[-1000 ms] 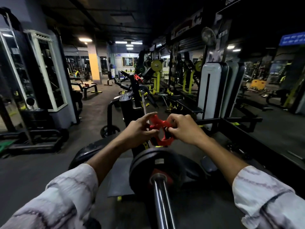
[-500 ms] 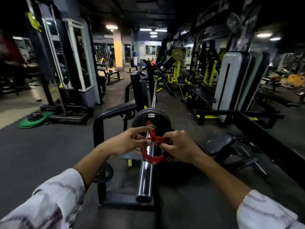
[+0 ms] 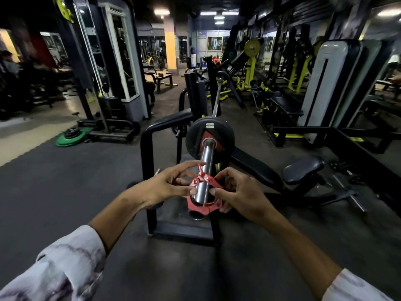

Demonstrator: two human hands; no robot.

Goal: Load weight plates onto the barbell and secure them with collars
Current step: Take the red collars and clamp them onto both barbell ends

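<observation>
A chrome barbell sleeve (image 3: 206, 161) points toward me from a black rack. One black weight plate (image 3: 210, 132) with a red centre sits on it further up. A red clamp collar (image 3: 202, 204) rings the near end of the sleeve, with its lever raised. My left hand (image 3: 171, 183) pinches the collar's left side and lever, fingers partly spread. My right hand (image 3: 240, 195) grips the collar's right side. The bar's far end (image 3: 220, 80) carries another dark plate.
The black rack frame (image 3: 149, 170) stands below and left of the sleeve. A black bench seat (image 3: 303, 168) lies to the right. A green plate (image 3: 71, 136) with a smaller one on it lies on the floor at left. Machines line both sides.
The view pulled back and the sleeve's end came into sight. The collar, earlier held just in front of the plate, now sits near the sleeve's tip with its lever raised.
</observation>
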